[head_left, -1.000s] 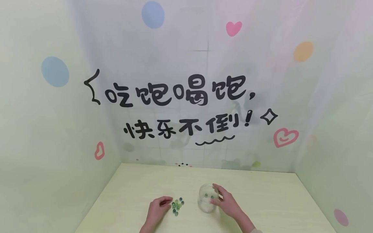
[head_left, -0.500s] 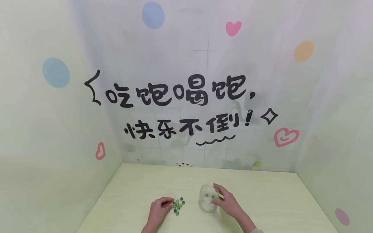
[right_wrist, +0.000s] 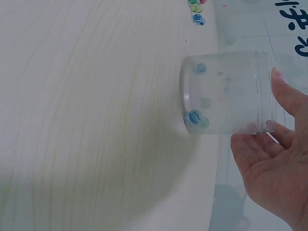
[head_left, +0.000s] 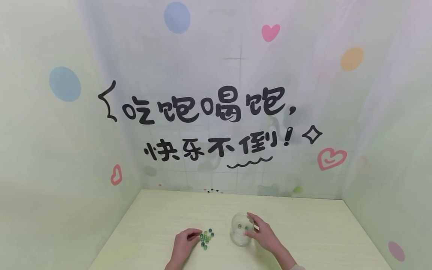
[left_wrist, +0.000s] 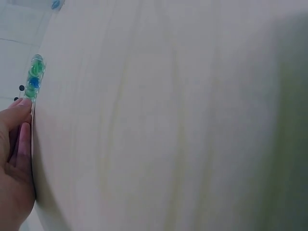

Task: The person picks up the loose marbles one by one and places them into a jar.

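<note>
A clear plastic jar (head_left: 239, 240) stands upright on the table, and my right hand (head_left: 266, 235) grips it near the rim, thumb on one side and fingers round the other. In the right wrist view the jar (right_wrist: 233, 96) has several blue and green marbles (right_wrist: 195, 117) at its bottom, below the right hand (right_wrist: 272, 163). My left hand (head_left: 183, 243) rests on the table with loosely bent fingers, their tips right at a cluster of green and blue glass marbles (head_left: 206, 238). From the left wrist, the left hand (left_wrist: 14, 159) appears at the edge, beside the marbles (left_wrist: 34, 72).
The pale wood-grain table (head_left: 162, 213) is enclosed by a printed backdrop (head_left: 216, 75) behind and side panels (head_left: 398, 168) at left and right. A gap of bare tabletop lies between the loose marbles and the jar.
The whole scene shifts very slightly in the head view between the first and second frames. Both hands, the jar and the marbles otherwise keep their places.
</note>
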A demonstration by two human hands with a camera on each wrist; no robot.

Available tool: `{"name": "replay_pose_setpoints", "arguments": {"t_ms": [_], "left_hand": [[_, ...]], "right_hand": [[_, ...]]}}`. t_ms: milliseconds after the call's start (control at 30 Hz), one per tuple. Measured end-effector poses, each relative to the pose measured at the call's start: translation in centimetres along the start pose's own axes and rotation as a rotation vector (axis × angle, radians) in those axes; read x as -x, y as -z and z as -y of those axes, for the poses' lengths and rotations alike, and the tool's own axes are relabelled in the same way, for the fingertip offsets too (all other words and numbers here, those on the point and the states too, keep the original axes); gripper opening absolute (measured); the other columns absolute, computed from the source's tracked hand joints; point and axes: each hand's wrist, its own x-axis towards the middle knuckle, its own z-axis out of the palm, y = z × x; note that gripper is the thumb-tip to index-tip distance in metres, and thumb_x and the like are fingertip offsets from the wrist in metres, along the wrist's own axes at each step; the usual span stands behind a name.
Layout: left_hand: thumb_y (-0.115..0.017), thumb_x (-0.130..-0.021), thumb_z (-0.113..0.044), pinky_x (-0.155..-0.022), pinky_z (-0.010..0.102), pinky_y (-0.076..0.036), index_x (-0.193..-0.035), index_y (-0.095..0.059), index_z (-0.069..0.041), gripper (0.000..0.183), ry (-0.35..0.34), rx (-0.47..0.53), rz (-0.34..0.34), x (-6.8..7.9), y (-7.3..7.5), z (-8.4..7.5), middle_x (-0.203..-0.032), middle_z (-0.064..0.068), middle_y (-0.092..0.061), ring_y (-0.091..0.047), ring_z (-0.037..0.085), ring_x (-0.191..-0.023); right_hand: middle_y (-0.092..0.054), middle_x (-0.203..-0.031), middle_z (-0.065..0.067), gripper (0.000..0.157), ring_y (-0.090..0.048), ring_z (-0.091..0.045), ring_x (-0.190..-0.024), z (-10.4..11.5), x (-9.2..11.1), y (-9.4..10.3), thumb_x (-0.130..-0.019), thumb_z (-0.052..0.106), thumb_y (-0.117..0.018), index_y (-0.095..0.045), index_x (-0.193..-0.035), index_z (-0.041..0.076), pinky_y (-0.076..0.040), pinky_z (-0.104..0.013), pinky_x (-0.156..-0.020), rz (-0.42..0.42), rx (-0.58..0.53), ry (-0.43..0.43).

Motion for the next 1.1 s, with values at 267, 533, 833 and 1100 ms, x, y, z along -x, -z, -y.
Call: {"name": "replay_pose_setpoints", "arguments": {"t_ms": [267, 533, 833, 1100], "left_hand": [[-0.077, -0.082, -0.006, -0.075, 0.016, -0.056, -0.099, -0.075, -0.012, 0.019, 0.007, -0.024, -0.023, 0.1, -0.25, -0.13, -0.101, 0.005, -0.076, -0.069, 0.015, -0.091], [-0.077, -0.081, -0.006, -0.074, 0.017, -0.056, -0.097, -0.075, -0.012, 0.017, 0.006, -0.041, -0.05, 0.22, -0.34, -0.52, -0.097, 0.004, -0.076, -0.069, 0.014, -0.088], [-0.078, -0.08, -0.006, -0.073, 0.018, -0.057, -0.094, -0.075, -0.012, 0.015, 0.018, -0.048, -0.069, 0.3, -0.56, -0.45, -0.096, 0.004, -0.075, -0.069, 0.013, -0.087], [-0.077, -0.081, -0.004, -0.073, 0.02, -0.058, -0.094, -0.074, -0.009, 0.014, 0.026, -0.004, -0.071, 0.24, -0.65, -0.43, -0.096, 0.006, -0.075, -0.069, 0.015, -0.087]], "right_hand": [[-0.042, -0.149, -0.033, 0.067, -0.037, -0.054, -0.138, -0.06, -0.24, 0.05, -0.091, 0.014, -0.071, -0.039, -0.146, -0.006, -0.043, -0.057, -0.109, -0.001, 0.006, 0.001], [-0.041, -0.149, -0.033, 0.068, -0.036, -0.054, -0.139, -0.14, -0.26, -0.04, -0.091, 0.013, -0.071, -0.038, -0.147, -0.006, -0.043, -0.058, -0.109, 0.0, -0.009, 0.002], [-0.042, -0.149, -0.034, 0.066, -0.038, -0.054, -0.138, -0.2, -0.02, -0.06, -0.091, 0.01, -0.071, -0.039, -0.146, -0.007, -0.044, -0.057, -0.109, -0.005, -0.027, 0.011], [-0.042, -0.148, -0.034, 0.066, -0.038, -0.054, -0.137, -0.2, -0.15, 0.05, -0.09, 0.01, -0.071, -0.039, -0.146, -0.007, -0.045, -0.057, -0.107, -0.003, -0.022, 0.015]]}}
